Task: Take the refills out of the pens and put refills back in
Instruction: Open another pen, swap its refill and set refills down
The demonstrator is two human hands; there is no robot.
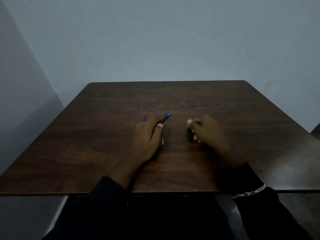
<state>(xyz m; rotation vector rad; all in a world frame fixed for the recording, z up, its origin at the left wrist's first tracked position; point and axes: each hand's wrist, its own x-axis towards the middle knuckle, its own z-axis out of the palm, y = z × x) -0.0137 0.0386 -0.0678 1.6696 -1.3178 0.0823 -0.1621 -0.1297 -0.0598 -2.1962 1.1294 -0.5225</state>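
Observation:
My left hand [147,137] grips a dark pen [164,119] with a blue tip section, its point aimed up and to the right. A thin blue refill [145,118] pokes out behind my left fingers, and another slim refill [162,139] lies on the table just right of that hand. My right hand [206,131] is curled over a short black pen part [190,134], holding it against the dark wooden table [103,135]. How much of that part lies under my fingers is hidden.
The table stands against a grey-blue wall, with its far edge [166,81] and its near edge [52,194] in sight. A silver bracelet [251,192] sits on my right wrist over a dark sleeve.

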